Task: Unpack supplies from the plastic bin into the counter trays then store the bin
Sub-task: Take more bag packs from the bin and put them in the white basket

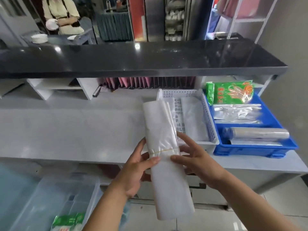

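Observation:
A long bundle of clear plastic bags (164, 130), bound by a yellow rubber band, is held upright in front of the counter. My left hand (141, 165) grips it from the left at the band. My right hand (193, 159) holds it from the right, thumb on the front. Behind the bundle sits a white perforated tray (208, 117) with folded clear bags in it. Right of that is a blue tray (273, 149) holding green glove packs (233, 94), foil bags and a roll of film (256, 133). The clear plastic bin (55, 197) stands low at the left, with a green pack (70, 221) inside.
A white counter (66, 130) runs across the view under a dark glossy upper shelf (133, 59). White cubbies and pink folders line the back. A person stands beyond the shelf at the far left. Tiled floor shows at the lower right.

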